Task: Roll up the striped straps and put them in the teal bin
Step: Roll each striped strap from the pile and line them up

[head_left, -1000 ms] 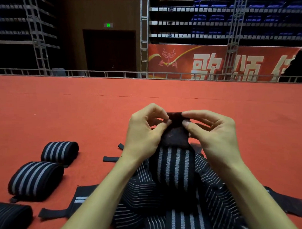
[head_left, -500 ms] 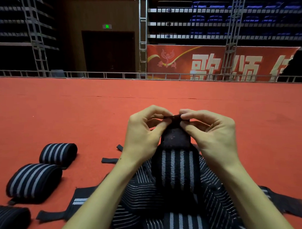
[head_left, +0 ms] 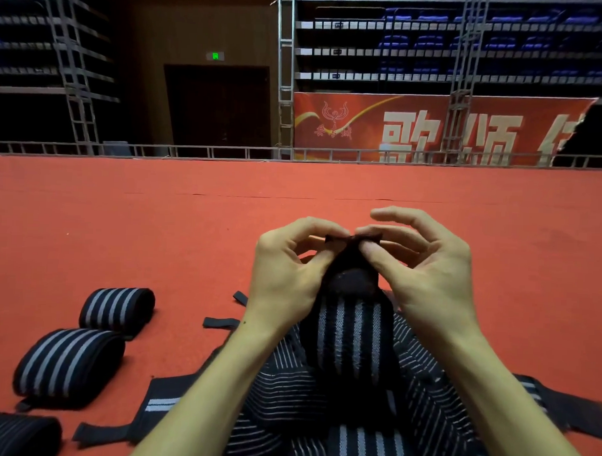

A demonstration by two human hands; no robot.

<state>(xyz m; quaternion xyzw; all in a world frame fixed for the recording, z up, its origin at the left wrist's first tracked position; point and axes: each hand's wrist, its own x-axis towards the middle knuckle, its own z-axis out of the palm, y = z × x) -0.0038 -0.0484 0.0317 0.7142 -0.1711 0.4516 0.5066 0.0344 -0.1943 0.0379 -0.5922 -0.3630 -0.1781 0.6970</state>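
Since the earlier frame, the right hand point(head_left: 427, 276) has raised its forefinger clear of the strap end; its thumb and other fingers pinch the plain black tip. The left hand point(head_left: 287, 278) pinches the same tip from the opposite side. The striped strap point(head_left: 349, 332), black with grey lengthwise stripes, rises from a loose pile of straps point(head_left: 287, 398). Three rolled straps point(head_left: 68, 366) lie to the left on the red carpet point(head_left: 156, 222).

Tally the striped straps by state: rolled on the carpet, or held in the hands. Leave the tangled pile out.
Rolled straps on the carpet: 3
Held strap, pinched by left hand and right hand: 1
Total: 4
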